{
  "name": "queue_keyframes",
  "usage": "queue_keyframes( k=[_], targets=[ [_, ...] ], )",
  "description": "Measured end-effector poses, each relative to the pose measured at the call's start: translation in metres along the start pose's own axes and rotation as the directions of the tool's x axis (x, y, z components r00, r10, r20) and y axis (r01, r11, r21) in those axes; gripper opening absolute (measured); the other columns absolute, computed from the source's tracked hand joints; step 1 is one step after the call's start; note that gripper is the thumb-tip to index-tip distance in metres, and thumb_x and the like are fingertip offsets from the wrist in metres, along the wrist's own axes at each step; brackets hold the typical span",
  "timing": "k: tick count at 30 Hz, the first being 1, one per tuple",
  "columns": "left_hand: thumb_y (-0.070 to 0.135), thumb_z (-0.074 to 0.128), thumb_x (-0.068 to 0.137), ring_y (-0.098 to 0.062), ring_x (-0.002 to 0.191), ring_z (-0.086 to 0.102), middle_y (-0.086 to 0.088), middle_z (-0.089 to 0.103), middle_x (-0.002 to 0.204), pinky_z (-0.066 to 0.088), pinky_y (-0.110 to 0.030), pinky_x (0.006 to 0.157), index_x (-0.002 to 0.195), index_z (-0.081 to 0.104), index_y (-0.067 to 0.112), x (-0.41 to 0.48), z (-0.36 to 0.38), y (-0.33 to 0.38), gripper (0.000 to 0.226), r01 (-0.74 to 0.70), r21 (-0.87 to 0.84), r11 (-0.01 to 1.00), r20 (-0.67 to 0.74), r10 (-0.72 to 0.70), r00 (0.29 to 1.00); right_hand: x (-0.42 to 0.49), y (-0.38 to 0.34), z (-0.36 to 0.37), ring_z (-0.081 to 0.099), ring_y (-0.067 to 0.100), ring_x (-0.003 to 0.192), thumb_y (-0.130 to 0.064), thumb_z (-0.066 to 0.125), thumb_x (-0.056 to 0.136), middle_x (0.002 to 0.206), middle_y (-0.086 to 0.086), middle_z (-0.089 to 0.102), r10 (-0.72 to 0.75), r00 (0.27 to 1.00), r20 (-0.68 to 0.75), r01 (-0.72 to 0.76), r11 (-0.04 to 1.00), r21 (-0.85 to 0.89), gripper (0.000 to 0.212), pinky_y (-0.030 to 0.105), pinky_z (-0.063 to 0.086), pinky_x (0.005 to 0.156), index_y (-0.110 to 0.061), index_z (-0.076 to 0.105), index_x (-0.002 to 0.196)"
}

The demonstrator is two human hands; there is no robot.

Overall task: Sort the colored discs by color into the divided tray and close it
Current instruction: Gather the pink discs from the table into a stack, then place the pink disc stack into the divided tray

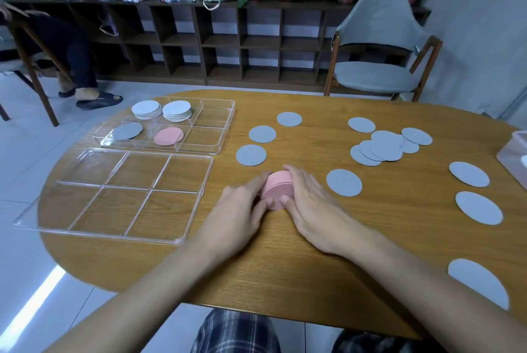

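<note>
Pink stack (278, 185): on counter (256, 267), centre, gripped between left hand (242, 204) and right hand (310, 204), fingers curled round its edges.
Tray (216, 127): far left, white discs (176, 108) in two back compartments.
Lid (119, 201): just beside tray, nearer.
Grey discs (382, 150): loose, right.

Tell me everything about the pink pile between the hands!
The pink stack is many thin round pink discs, matte like paper or foam, piled with their edges nearly lined up. It seems to rest on the wooden table, near the front middle. The left hand and right hand cup its two sides, thumbs at its near edge. The nearest grey disc lies apart, to its right.
</note>
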State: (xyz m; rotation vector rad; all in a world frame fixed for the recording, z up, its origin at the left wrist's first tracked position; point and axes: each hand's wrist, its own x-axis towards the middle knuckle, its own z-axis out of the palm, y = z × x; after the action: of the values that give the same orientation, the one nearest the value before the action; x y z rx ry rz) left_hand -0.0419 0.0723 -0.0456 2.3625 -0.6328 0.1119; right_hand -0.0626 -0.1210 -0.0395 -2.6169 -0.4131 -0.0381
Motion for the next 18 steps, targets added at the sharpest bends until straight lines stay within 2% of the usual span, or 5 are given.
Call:
queue_keyframes(
  k=[3,6,11,15,18],
  targets=[
    [0.025,0.064,0.101,-0.019,0.096,0.068,0.009,0.076,0.102,0.051,-0.035,0.093,0.133,0.064,0.027,0.002,-0.009,-0.001,0.032,0.005,-0.033,0.999,0.006,-0.005,1.000,0.002,0.001,-0.003,0.032,0.016,0.144,-0.033,0.035,0.110,0.154,-0.003,0.033,0.018,1.000,0.020,-0.019,0.999,0.049,0.053,0.032,0.030,0.118,-0.019,0.018,0.159],
    [0.024,0.069,0.099,-0.010,0.092,0.070,0.010,0.077,0.096,0.055,-0.036,0.091,0.123,0.069,0.027,0.008,-0.024,-0.007,0.024,0.048,-0.083,0.995,0.033,-0.046,0.998,0.009,-0.001,-0.014,0.047,0.014,0.126,-0.032,0.037,0.110,0.137,-0.009,0.041,0.018,1.000,0.023,-0.020,0.998,0.068,0.046,0.033,0.039,0.105,-0.022,0.034,0.154],
    [0.018,0.071,0.098,-0.002,0.098,0.070,0.014,0.078,0.102,0.055,-0.033,0.095,0.122,0.071,0.028,0.021,-0.058,-0.014,0.026,0.101,-0.131,0.986,0.040,-0.097,0.995,0.032,-0.020,-0.023,0.047,0.016,0.120,-0.032,0.035,0.110,0.125,-0.006,0.047,-0.039,0.999,0.032,0.037,0.998,0.060,0.041,0.035,0.040,0.100,-0.021,0.042,0.149],
    [0.023,0.070,0.099,-0.005,0.099,0.071,0.011,0.078,0.102,0.056,-0.038,0.096,0.129,0.067,0.028,0.033,-0.086,-0.030,0.030,0.138,-0.106,0.985,0.057,-0.132,0.990,0.074,-0.033,-0.026,0.050,0.021,0.123,-0.029,0.039,0.110,0.129,0.000,0.053,-0.059,0.997,0.041,0.055,0.994,0.094,0.037,0.041,0.041,0.105,-0.021,0.047,0.145],
    [0.027,0.072,0.098,-0.006,0.098,0.071,0.009,0.078,0.097,0.055,-0.038,0.099,0.123,0.062,0.032,0.042,-0.109,-0.053,0.027,0.231,-0.152,0.961,0.047,-0.226,0.973,0.115,-0.044,-0.022,0.052,0.023,0.119,-0.029,0.040,0.109,0.123,0.003,0.057,-0.077,0.993,0.092,0.064,0.989,0.131,0.034,0.042,0.043,0.102,-0.026,0.054,0.139]
  ],
)
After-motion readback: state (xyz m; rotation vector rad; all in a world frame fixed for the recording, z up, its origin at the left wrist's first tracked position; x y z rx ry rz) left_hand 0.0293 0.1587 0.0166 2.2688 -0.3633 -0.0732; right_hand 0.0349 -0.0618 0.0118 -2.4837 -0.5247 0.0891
